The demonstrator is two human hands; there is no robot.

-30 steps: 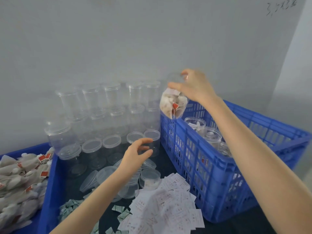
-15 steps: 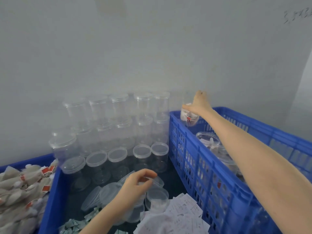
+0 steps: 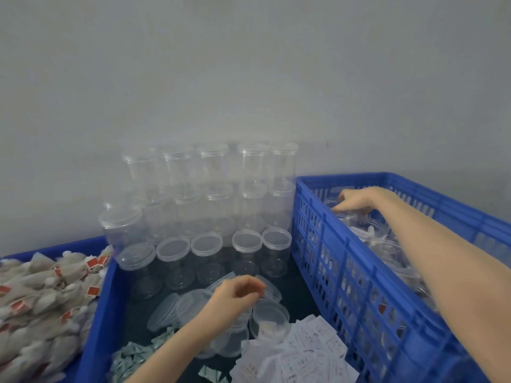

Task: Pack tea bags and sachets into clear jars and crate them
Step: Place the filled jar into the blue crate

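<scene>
Clearly the packing is well under way but far from finished. At far left, a blue plastic bin is heaped with pale pyramid-shaped tea bags carrying red paper tags, so plenty of stock is left to pack. Beside it, on the dark tabletop, a stack of empty clear plastic jars with lids stands in tiers against the grey wall, unfilled. In front of them lie loose clear round lids, and near the bottom edge a scatter of small grey-green foil sachets.

The person's left hand hovers over the lids, its grip curled, thumb and fingertips drawn together; blur hides whether it pinches a lid edge. Just right of it sits an open clear jar, with white printed paper slips spread beyond.

At right, the large blue slatted plastic crate already holds several packed jars. The right hand reaches to the crate's far corner, fingers bent down onto the top of a filled clear jar among its neighbours; whether they clasp it cannot be told. By this judgement, one more jar is crated, with many to go.
</scene>
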